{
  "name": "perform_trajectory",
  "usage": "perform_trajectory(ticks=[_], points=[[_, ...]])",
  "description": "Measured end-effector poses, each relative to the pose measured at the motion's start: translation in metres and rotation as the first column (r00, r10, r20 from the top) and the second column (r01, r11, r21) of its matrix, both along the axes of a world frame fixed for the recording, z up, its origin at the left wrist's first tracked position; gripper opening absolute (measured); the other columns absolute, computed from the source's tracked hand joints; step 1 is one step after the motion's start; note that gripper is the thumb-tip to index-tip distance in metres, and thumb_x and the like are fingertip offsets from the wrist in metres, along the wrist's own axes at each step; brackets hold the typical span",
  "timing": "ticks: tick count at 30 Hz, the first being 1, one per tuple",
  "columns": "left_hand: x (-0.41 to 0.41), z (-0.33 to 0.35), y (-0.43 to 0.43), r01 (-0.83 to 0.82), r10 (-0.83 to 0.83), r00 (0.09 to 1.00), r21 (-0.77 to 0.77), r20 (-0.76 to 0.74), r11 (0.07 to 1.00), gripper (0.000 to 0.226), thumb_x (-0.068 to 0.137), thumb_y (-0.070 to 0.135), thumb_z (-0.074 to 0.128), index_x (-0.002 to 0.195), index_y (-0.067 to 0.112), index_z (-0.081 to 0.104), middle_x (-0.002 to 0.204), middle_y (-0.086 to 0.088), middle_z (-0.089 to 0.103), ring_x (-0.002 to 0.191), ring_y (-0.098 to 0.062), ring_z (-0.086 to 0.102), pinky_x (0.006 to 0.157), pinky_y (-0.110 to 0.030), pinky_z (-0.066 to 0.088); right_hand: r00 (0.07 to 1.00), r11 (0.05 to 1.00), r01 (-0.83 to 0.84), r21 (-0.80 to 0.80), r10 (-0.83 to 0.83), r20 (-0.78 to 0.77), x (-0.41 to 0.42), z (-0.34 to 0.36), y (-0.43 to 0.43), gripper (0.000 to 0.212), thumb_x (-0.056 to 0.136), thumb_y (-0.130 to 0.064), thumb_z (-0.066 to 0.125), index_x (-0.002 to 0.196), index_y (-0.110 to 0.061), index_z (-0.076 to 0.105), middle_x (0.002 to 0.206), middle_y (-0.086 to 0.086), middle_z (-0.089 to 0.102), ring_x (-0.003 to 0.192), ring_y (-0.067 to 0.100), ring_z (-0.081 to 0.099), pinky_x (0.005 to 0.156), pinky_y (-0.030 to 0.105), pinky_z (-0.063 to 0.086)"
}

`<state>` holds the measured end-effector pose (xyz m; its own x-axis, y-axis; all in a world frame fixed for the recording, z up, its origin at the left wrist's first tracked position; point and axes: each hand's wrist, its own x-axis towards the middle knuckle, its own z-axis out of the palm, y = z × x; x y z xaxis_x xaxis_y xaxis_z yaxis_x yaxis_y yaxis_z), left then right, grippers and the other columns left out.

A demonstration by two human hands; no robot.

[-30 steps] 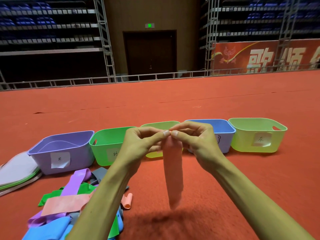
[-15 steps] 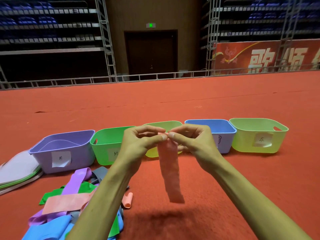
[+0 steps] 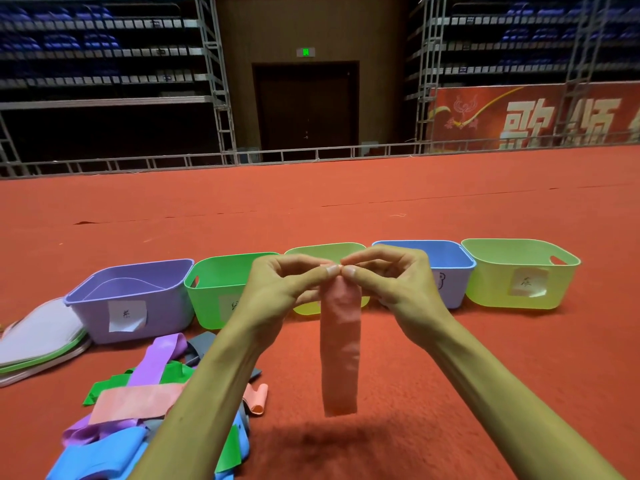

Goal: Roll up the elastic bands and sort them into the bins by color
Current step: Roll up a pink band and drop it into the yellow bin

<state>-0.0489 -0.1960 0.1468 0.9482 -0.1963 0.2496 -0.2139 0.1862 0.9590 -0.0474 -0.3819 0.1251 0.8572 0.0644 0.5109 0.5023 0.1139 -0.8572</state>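
Together, the left grip [image 3: 277, 292] and the right grip [image 3: 401, 289] pinch the top edge of a pink elastic band [image 3: 341, 351] between thumb and forefinger, with the two thumb tips meeting at the middle. The band hangs straight down from the pinch, unrolled, its lower end free above the red carpeted floor [image 3: 467, 358].

Five bins stand in a row on the floor beyond the grips. The purple bin [image 3: 138, 306] sits farthest out to the left of the left grip, and the green bin [image 3: 214, 292] stands next to it, just past the left grip. A pale yellow-green middle bin [image 3: 325, 249] is directly behind both grips and mostly hidden by them. The blue bin [image 3: 450, 261] shows behind the right grip, and the yellow-green end bin [image 3: 519, 271] stands to that grip's right. Paper labels mark the bin fronts; the writing is too small to read.

Below and left of the left grip, partly under the forearm, lies a loose pile of bands [image 3: 145, 396] in purple, green, pink, blue and grey. A short curled pink piece [image 3: 258, 398] lies at the pile's near edge.
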Motion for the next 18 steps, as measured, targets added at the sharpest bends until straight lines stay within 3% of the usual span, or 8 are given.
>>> perform_trajectory(ticks=[7, 13, 18], points=[[-0.0029, 0.0007, 0.0015, -0.021, 0.024, 0.998, -0.069, 0.051, 0.997, 0.028, 0.066, 0.012, 0.082, 0.092, 0.002, 0.078, 0.096, -0.021, 0.077, 0.085, -0.020, 0.074, 0.071, -0.022, 0.057, 0.999, 1.000, -0.020, -0.008, 0.020, -0.036, -0.0025, 0.0067, 0.0010, 0.023, 0.081, -0.011, 0.083, 0.103, -0.007, 0.078, 0.094, 0.019, 0.078, 0.091, 0.025, 0.075, 0.074, 0.038, 0.062], [-0.0015, -0.0004, 0.0025, -0.013, 0.022, 0.996, -0.099, 0.090, 0.995, 0.028, 0.061, 0.011, 0.089, 0.087, 0.011, 0.082, 0.092, -0.020, 0.078, 0.086, -0.023, 0.073, 0.078, -0.027, 0.058, 1.000, 0.999, 0.010, 0.031, -0.009, -0.017, -0.0018, 0.0074, 0.0018, 0.007, 0.086, -0.008, 0.077, 0.091, -0.003, 0.077, 0.084, 0.011, 0.078, 0.080, 0.021, 0.073, 0.063, 0.035, 0.060], [-0.0019, 0.0006, 0.0008, 0.008, 0.004, 0.996, -0.138, 0.086, 0.990, 0.030, 0.061, 0.012, 0.083, 0.091, 0.011, 0.081, 0.093, -0.018, 0.077, 0.087, -0.020, 0.072, 0.079, -0.025, 0.057, 0.999, 0.999, 0.025, 0.032, -0.026, 0.018, 0.0003, 0.0088, 0.0027, 0.009, 0.089, -0.004, 0.074, 0.096, 0.001, 0.077, 0.092, 0.017, 0.079, 0.087, 0.028, 0.075, 0.074, 0.041, 0.063]])
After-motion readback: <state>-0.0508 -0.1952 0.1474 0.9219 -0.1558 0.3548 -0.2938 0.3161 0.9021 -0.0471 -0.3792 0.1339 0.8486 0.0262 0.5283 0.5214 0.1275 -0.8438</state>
